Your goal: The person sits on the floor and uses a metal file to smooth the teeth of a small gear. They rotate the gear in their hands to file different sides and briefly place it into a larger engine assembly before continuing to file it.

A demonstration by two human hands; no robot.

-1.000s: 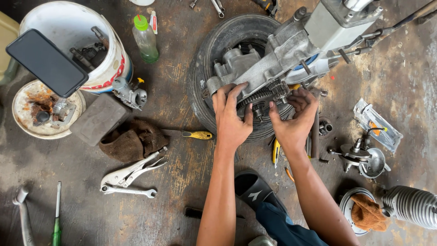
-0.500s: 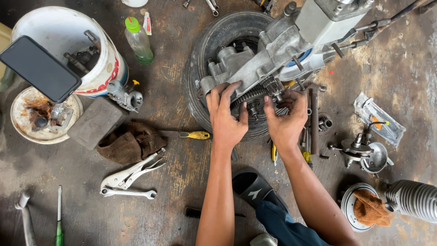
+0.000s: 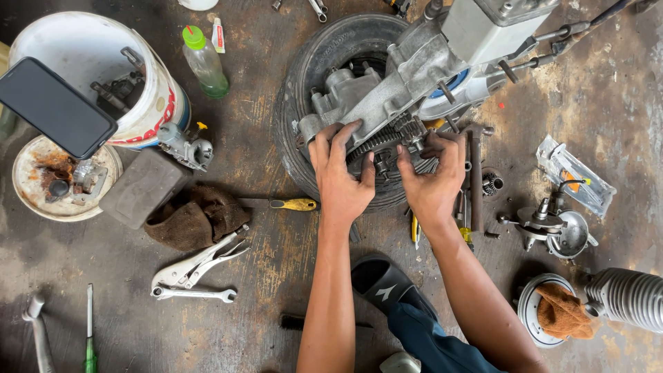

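A grey metal engine case [image 3: 414, 76] lies tilted across a black tyre [image 3: 314, 76] on the floor. Gear wheels [image 3: 387, 141] show at its near edge. My left hand [image 3: 340, 176] rests flat against the case and the gears, fingers spread upward. My right hand [image 3: 434, 181] is cupped beside it with the fingertips on the gears and a small shaft [image 3: 381, 166] between the two hands. Both hands are greasy. Neither lifts anything clear of the case.
A yellow-handled screwdriver [image 3: 290, 204], locking pliers [image 3: 200, 262], a spanner [image 3: 193, 294] and a brown rag [image 3: 197, 217] lie to the left. A white bucket [image 3: 141, 90] bears a phone [image 3: 55, 107]. A finned cylinder [image 3: 632, 297] and small parts [image 3: 552, 224] sit right.
The view has shifted a little, so everything sits slightly lower in frame. Both hands stay on the gears; the right fingers have curled closer around them.
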